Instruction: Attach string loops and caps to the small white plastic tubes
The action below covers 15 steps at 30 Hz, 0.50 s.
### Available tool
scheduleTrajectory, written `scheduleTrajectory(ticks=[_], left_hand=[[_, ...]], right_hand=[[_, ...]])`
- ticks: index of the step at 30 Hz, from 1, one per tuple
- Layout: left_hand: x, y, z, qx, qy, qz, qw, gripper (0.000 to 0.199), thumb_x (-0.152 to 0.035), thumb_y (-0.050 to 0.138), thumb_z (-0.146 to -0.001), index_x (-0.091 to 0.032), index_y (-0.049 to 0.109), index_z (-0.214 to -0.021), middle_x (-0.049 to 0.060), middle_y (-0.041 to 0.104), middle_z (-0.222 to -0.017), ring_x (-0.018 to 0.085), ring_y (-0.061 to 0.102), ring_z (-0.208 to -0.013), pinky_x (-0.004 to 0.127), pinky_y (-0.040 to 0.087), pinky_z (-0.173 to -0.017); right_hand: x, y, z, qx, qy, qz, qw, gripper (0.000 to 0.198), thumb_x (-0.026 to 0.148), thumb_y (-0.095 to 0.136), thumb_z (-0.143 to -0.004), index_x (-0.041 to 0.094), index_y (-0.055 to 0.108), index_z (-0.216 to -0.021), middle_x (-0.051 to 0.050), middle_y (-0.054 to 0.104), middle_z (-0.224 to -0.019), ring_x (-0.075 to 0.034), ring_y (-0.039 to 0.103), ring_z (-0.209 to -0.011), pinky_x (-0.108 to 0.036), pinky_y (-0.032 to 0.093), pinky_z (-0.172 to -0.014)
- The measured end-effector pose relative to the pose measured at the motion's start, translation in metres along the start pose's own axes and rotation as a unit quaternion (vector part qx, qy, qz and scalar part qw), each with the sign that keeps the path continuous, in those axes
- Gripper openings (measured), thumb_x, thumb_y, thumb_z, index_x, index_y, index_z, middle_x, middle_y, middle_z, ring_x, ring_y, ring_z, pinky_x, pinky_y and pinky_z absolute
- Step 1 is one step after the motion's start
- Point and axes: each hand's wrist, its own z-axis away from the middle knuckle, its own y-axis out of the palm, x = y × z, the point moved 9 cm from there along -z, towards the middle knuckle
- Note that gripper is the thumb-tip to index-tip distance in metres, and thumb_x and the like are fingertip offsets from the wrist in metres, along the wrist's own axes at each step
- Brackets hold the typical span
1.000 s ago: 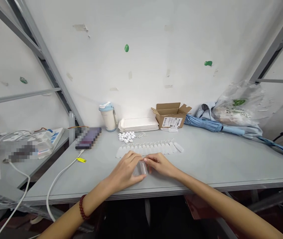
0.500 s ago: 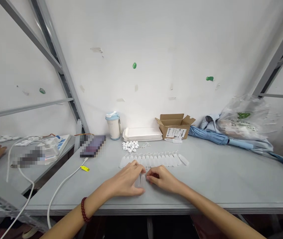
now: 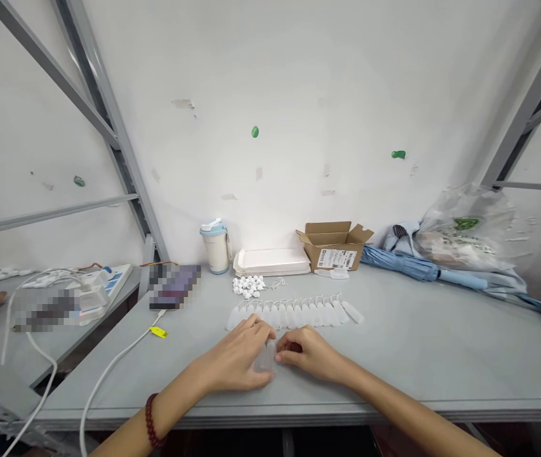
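As the left hand (image 3: pixel 235 357) arches around clear pieces (image 3: pixel 264 360), the right hand (image 3: pixel 312 354) bunches at their three o'clock.
The left is spread above the bench (image 3: pixel 408 349); whether either hand grips, I cannot tell.

Behind the plastic pieces (image 3: pixel 296 315) stand, left to right, cup (image 3: pixel 216 252), stack (image 3: pixel 273 260), box (image 3: pixel 337 259).

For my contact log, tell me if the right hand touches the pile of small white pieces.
Apart: the head view shows the row of translucent pieces lying between the right hand and that pile.
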Motion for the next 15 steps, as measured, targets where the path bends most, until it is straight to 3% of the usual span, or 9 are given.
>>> scheduleTrajectory(ticks=[6,9,12,15], left_hand=[[0.002,-0.004,-0.001,-0.019,-0.005,0.028,0.999,0.043,-0.036,0.065,-0.070,-0.019,0.050,-0.107,0.007,0.053,-0.105,0.025,0.048,-0.101,0.036,0.042,-0.085],[0.011,-0.016,-0.008,-0.059,-0.032,0.049,0.997,0.033,-0.042,0.052,-0.082,-0.019,0.052,-0.105,0.008,0.054,-0.103,0.023,0.049,-0.098,0.037,0.042,-0.084],[0.026,-0.031,-0.024,-0.121,-0.044,0.054,0.990,0.024,-0.036,0.041,-0.087,-0.019,0.054,-0.098,0.007,0.058,-0.100,0.022,0.051,-0.097,0.036,0.042,-0.085],[0.046,-0.042,-0.050,-0.153,-0.062,0.029,0.986,0.018,-0.026,0.042,-0.083,-0.018,0.058,-0.087,0.006,0.063,-0.093,0.023,0.053,-0.093,0.035,0.043,-0.081]], right_hand=[[0.006,-0.002,0.002,0.005,-0.011,-0.001,1.000,0.014,0.028,0.063,-0.078,0.016,0.071,-0.077,-0.001,0.066,-0.064,-0.012,0.056,-0.060,-0.022,0.040,-0.059],[0.008,-0.013,0.001,-0.007,-0.019,-0.004,1.000,0.017,0.029,0.060,-0.080,0.016,0.070,-0.076,-0.001,0.065,-0.064,-0.012,0.055,-0.059,-0.022,0.040,-0.060],[0.006,-0.038,-0.005,-0.045,-0.014,-0.016,0.999,0.021,0.031,0.057,-0.081,0.015,0.069,-0.073,-0.001,0.063,-0.059,-0.011,0.051,-0.055,-0.022,0.038,-0.057],[-0.005,-0.082,-0.015,-0.123,0.000,-0.009,0.992,0.025,0.032,0.053,-0.082,0.016,0.065,-0.066,0.000,0.061,-0.057,-0.010,0.047,-0.049,-0.021,0.035,-0.051]])
